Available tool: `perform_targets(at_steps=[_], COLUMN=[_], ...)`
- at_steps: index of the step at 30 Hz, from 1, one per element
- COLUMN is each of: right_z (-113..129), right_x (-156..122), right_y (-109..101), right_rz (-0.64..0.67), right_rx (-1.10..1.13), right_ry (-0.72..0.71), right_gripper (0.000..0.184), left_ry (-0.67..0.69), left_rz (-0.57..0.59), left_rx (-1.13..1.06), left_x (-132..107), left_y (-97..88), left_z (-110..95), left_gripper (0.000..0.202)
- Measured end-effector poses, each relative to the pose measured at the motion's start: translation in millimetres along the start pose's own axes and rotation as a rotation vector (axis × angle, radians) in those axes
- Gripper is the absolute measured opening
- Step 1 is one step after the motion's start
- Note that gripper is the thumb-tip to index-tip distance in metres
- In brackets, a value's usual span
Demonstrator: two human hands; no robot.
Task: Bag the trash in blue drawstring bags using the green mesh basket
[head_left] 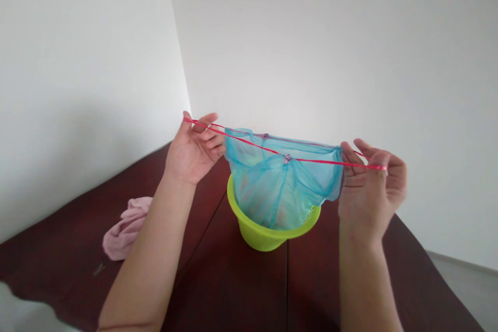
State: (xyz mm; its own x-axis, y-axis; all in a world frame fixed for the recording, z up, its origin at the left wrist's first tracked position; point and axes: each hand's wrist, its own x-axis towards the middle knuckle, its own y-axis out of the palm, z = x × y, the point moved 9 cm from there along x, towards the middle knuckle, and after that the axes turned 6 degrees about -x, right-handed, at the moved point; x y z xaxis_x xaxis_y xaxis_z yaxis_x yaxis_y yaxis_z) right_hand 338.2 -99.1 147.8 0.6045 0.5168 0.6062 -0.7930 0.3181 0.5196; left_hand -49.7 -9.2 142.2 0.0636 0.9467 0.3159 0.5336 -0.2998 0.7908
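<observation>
A thin, see-through blue drawstring bag (268, 181) hangs with its mouth spread wide and its lower part inside a yellow-green plastic basket (259, 236). Its red drawstring (330, 162) is stretched taut between my two hands, with a gathered spot near the middle of the front strand. My left hand (198, 148) holds the loop's left end, hooked over the thumb and fingers, which are spread apart. On the other side, my right hand (373, 181) has the right end of the loop round its thumb, fingers bent beside the bag's edge. The basket's inside is mostly covered by the bag.
The basket stands on a dark red-brown table (241, 285) with seams in its top. A crumpled pink cloth (126, 231) lies to the left, partly behind my left forearm. White walls (311, 52) meet in a corner behind the table.
</observation>
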Motion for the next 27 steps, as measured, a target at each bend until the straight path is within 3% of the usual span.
perform_targets(at_steps=[2,6,11,17,27], right_z=[-9,-24,-34,-42,-47], right_x=[6,12,7,-7,-25], right_y=[-6,-13,-11,14,38], right_rz=[-0.041,-0.074,-0.054,0.18,0.489], right_rx=[0.06,0.062,0.065,0.158,0.157], right_ry=[0.033,0.069,0.139,0.326,0.499], right_gripper=[0.032,0.06,0.07,0.086,0.118], left_ry=[0.068,0.154,0.124,0.007,-0.217], left_rz=[-0.047,-0.121,-0.044,0.074,0.276], left_rx=[0.001,0.103,0.26,0.326,0.17], left_x=[1,6,6,-2,-4], left_y=[-2.1,-16.0,-14.9,2.2,2.2], left_z=[-6,-9,4,28,50], left_gripper=[0.075,0.082,0.09,0.116,0.136])
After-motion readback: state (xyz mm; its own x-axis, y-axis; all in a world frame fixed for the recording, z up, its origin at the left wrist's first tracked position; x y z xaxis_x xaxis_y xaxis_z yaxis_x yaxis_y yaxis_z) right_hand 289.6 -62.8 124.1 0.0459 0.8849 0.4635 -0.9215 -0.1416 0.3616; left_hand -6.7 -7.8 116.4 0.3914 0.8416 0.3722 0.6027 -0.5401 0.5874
